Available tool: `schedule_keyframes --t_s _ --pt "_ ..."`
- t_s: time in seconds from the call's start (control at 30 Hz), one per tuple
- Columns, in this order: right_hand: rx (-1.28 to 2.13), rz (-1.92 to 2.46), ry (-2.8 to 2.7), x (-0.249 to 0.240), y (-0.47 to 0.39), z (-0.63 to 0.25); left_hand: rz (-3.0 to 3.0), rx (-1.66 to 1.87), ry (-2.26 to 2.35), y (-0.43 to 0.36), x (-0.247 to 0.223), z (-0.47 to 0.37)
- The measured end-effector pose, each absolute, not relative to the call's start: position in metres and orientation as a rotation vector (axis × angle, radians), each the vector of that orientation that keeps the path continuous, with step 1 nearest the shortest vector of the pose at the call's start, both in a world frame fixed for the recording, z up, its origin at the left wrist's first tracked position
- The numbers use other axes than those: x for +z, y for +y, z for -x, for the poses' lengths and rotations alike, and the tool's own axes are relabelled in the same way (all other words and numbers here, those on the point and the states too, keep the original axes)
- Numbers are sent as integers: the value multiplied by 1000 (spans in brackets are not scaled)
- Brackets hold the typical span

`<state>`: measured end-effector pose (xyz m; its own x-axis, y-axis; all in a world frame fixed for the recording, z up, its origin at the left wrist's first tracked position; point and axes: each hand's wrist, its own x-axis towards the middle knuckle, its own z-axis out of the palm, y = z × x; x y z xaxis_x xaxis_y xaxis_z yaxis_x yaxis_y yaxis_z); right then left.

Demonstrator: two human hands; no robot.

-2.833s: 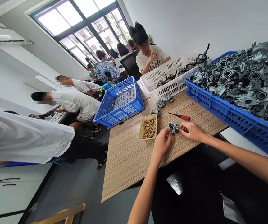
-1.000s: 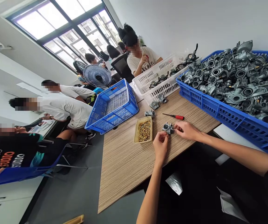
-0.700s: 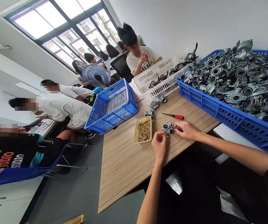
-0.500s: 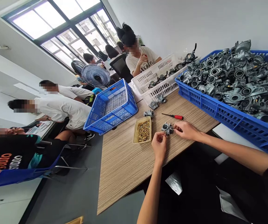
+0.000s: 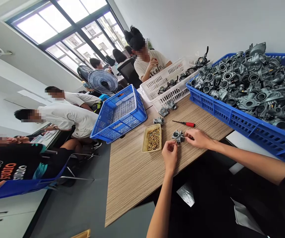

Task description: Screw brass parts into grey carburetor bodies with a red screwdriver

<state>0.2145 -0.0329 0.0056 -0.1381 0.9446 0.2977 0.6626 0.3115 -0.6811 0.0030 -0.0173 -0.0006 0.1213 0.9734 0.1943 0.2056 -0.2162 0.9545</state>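
Observation:
A small grey metal carburetor body [image 5: 177,135] rests on the wooden table [image 5: 132,172] between my hands. My left hand [image 5: 170,154] pinches its near left side with fingertips. My right hand [image 5: 198,138] grips its right side, fingers curled on it. A tan tray of brass parts [image 5: 152,138] lies just left of the carburetor. A red-handled screwdriver [image 5: 184,123] lies on the table just beyond my right hand.
A blue crate [image 5: 241,122] piled with grey carburetor bodies stands at right. A white basket [image 5: 167,82] with parts and a tilted blue basket [image 5: 120,114] stand at the far table end. Loose carburetors [image 5: 158,120] lie near them. Several people sit at left and behind; a fan [image 5: 102,81] stands there.
My hands stay on the carburetor with only small finger shifts. The view has swung slightly; a person in white who crossed at left is gone and a seated person in black shows there.

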Motion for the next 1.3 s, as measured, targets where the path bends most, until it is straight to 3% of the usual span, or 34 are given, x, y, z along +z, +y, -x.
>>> schedule_keyframes --t_s 0.93,1.17,1.3 --pt "576 1425 -1806 6 -33 -216 -1835 1076 1139 -13 0 -4" --pt "147 1600 -1842 7 -23 -235 -1944 1047 1104 -7 -5 -2" --pt "102 1717 -1914 3 -11 -248 -2088 964 1173 1 -3 4"
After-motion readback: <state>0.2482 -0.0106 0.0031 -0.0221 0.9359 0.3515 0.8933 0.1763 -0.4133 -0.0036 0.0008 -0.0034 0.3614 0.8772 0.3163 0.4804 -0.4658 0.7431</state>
